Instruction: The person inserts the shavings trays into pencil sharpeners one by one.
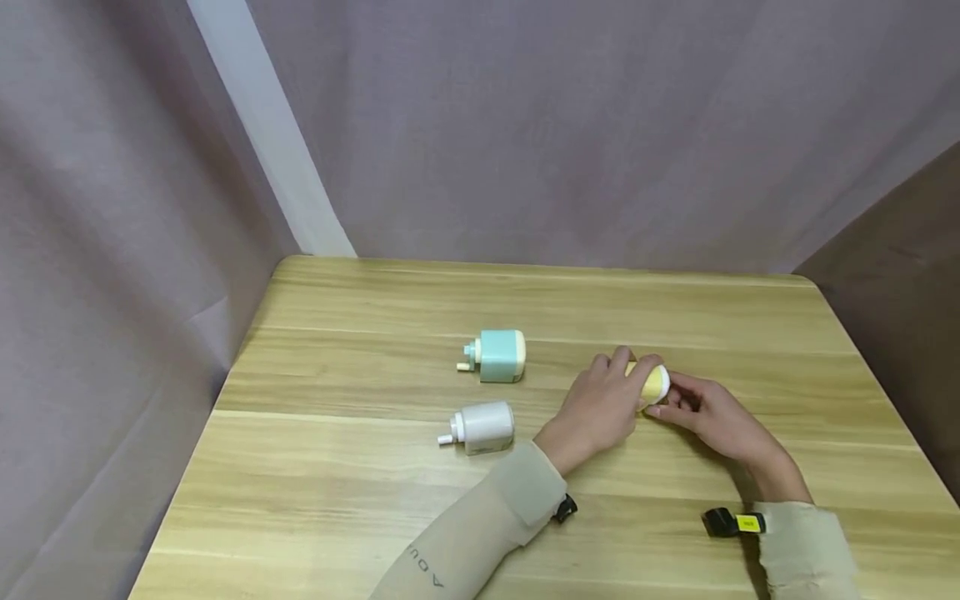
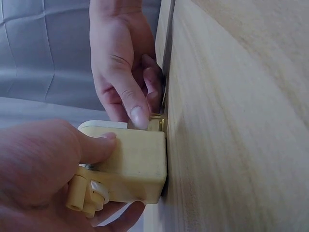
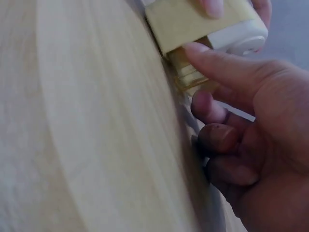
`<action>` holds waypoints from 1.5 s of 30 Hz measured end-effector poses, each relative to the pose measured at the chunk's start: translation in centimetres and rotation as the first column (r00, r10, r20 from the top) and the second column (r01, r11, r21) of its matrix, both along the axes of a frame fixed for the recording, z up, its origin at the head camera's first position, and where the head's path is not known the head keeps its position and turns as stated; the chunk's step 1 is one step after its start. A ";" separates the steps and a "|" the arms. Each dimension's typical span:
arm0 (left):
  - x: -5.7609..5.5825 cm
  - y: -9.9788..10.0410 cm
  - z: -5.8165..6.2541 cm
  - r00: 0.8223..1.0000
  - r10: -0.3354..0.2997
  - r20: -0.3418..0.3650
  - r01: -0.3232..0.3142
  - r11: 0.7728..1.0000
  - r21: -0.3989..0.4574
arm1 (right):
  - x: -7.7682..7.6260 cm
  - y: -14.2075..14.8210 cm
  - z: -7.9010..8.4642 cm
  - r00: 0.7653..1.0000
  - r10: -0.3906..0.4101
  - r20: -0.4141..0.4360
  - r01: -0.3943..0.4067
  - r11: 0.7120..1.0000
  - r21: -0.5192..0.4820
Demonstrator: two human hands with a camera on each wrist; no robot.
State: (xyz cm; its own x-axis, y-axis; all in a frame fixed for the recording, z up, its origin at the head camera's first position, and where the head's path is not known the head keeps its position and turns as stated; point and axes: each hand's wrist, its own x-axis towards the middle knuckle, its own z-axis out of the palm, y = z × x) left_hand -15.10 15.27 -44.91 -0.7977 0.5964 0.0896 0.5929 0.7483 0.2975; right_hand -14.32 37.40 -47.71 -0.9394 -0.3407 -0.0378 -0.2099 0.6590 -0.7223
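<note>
A yellow pencil sharpener [image 1: 652,383] with a white end lies close over the table at the right of the head view. My left hand [image 1: 600,408] grips its body, thumb on one face and fingers around the far side. By that palm, in the left wrist view, is its crank handle [image 2: 77,192]. A clear shavings drawer [image 3: 190,75] sticks partly out of the body in the right wrist view. My right hand [image 1: 723,421] pinches this drawer between thumb and forefinger, its other fingers curled below.
Left of my hands, a teal sharpener [image 1: 501,357] and a grey-white sharpener [image 1: 487,427] lie on the wooden table [image 1: 315,492], cranks pointing left. Grey curtains [image 1: 562,133] hang behind and beside the table.
</note>
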 end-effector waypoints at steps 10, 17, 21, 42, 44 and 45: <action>-0.1 0.2 -0.3 1.000 0.008 0.012 -0.008 1.000 -0.003 | -0.1 0.6 -0.4 0.999 0.010 0.031 -0.008 0.998 -0.061; -0.2 0.1 -0.3 1.000 0.019 0.015 -0.018 1.000 -0.010 | -0.4 1.0 -0.4 0.998 0.012 0.068 -0.004 0.993 -0.118; -0.2 0.2 -0.3 1.000 0.016 0.013 -0.016 1.000 -0.002 | -0.3 0.8 -0.4 0.998 0.010 0.058 -0.004 0.994 -0.106; -0.1 0.0 -0.2 1.000 0.014 -0.013 -0.014 1.000 -0.004 | -0.2 0.5 -0.1 0.997 0.025 0.078 -0.015 0.992 -0.127; 0.0 0.0 -0.1 1.000 0.014 -0.012 -0.014 1.000 -0.005 | -0.1 0.6 -0.2 0.996 0.022 0.081 -0.012 0.992 -0.128; 0.0 0.1 -0.1 1.000 0.014 -0.010 -0.014 1.000 -0.005 | -0.1 0.7 -0.2 0.997 0.027 0.078 -0.017 0.992 -0.123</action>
